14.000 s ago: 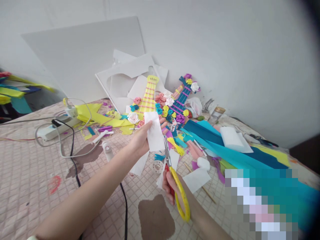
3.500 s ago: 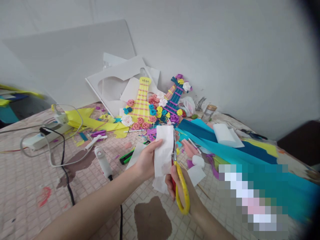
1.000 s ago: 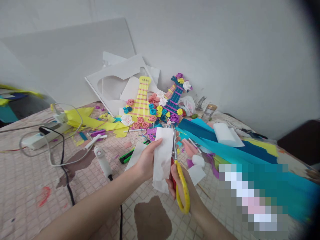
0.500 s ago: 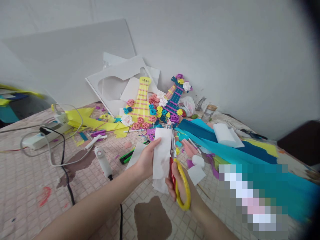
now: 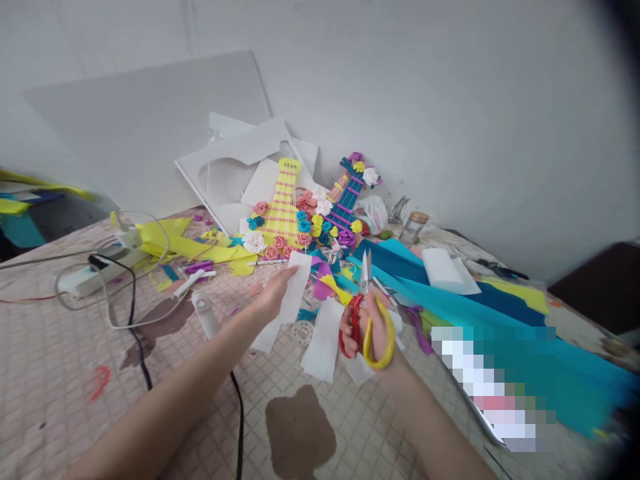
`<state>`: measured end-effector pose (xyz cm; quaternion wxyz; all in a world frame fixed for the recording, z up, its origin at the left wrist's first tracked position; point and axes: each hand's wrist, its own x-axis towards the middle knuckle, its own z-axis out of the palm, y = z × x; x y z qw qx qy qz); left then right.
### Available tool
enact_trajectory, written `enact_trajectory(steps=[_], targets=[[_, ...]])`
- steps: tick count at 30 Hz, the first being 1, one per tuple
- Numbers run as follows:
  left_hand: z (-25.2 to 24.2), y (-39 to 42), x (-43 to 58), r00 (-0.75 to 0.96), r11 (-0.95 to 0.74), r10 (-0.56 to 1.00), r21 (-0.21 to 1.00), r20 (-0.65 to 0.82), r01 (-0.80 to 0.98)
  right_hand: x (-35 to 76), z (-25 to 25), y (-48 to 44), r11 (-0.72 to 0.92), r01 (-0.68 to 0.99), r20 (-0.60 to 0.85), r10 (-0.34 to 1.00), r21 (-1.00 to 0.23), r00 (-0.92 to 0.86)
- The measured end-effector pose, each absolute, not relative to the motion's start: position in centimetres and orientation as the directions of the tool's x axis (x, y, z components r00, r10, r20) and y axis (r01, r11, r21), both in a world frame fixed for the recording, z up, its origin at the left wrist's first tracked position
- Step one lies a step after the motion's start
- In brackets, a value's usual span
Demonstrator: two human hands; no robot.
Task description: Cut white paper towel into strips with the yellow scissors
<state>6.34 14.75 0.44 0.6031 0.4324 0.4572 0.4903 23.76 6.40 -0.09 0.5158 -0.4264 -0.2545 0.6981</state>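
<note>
My left hand (image 5: 274,295) pinches a strip of white paper (image 5: 298,287) near its upper left edge. In my right hand (image 5: 376,327) is a pair of scissors (image 5: 366,275) with one red and one yellow handle loop, the blades pointing away from me and slightly apart. The scissors are to the right of the strip and do not touch it. A loose white paper piece (image 5: 321,343) lies on the table between my hands, beside a clear round spool (image 5: 303,332). Yellow twisted paper (image 5: 336,289) lies just left of the blades.
A yellow paper guitar (image 5: 283,212) and a blue one (image 5: 347,200), decorated with paper flowers, lean at the back. Left are a power strip (image 5: 95,275), cables and a white glue gun (image 5: 205,316). Teal paper (image 5: 480,320), a white roll (image 5: 442,269) and a jar (image 5: 414,227) are right.
My hands have moved apart: the left with the strip to the left, the scissors to the right, off the paper. The spool and the white piece below now show.
</note>
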Motion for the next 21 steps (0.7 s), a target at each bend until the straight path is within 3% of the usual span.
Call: enact_trajectory(steps=[4, 10, 21], targets=[[0.1, 15.3, 4.5, 0.038, -0.055, 0.998, 0.993, 0.051, 0.105, 24.9, 0.7, 6.3, -0.267, -0.582, -0.218, 0.964, -0.768, -0.155], [-1.1, 15.2, 2.5, 0.098, -0.198, 0.98, 0.879, 0.173, 0.433, 25.4, 1.1, 6.1, -0.254, -0.604, -0.214, 0.967, -0.756, -0.139], [-2.2, 14.2, 1.7, 0.113, -0.254, 0.96, 0.624, 0.257, 0.739, 26.2, 1.6, 6.2, -0.202, -0.665, -0.168, 0.979, -0.719, -0.116]])
